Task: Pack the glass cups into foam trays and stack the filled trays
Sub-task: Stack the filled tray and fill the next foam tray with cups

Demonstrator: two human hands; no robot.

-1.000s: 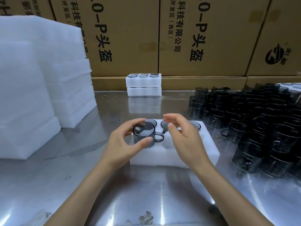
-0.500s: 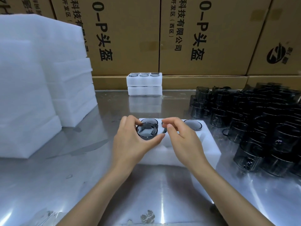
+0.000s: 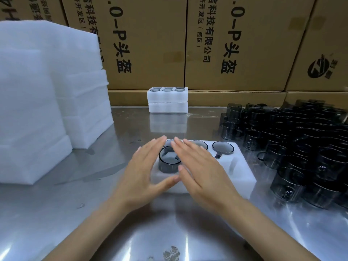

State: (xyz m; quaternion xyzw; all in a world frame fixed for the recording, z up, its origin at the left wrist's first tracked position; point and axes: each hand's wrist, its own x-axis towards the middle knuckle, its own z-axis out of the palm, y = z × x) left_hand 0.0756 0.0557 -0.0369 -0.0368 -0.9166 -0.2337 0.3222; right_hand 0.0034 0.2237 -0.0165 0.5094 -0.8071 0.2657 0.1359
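Observation:
A white foam tray (image 3: 243, 176) lies on the steel table in front of me. Smoky glass cups sit sunk in its far row, one at the far right (image 3: 223, 147). Another smoky cup (image 3: 168, 163) stands in the tray's near-left hole, part of it still above the foam. My left hand (image 3: 143, 173) is beside that cup with straight fingers, the thumb under its near side. My right hand (image 3: 203, 170) lies flat over the cup's right edge and the tray's middle, hiding the holes beneath. A stack of two filled trays (image 3: 167, 99) stands at the back.
A big heap of loose smoky cups (image 3: 301, 147) fills the right side of the table. Stacks of white foam blocks (image 3: 43, 102) stand at the left. Cardboard boxes (image 3: 150, 44) wall off the back. Bare steel table (image 3: 94, 204) lies near me.
My left hand lowered the cup into the near-left hole and let go. Both hands have opened out with straight fingers around and over the cup.

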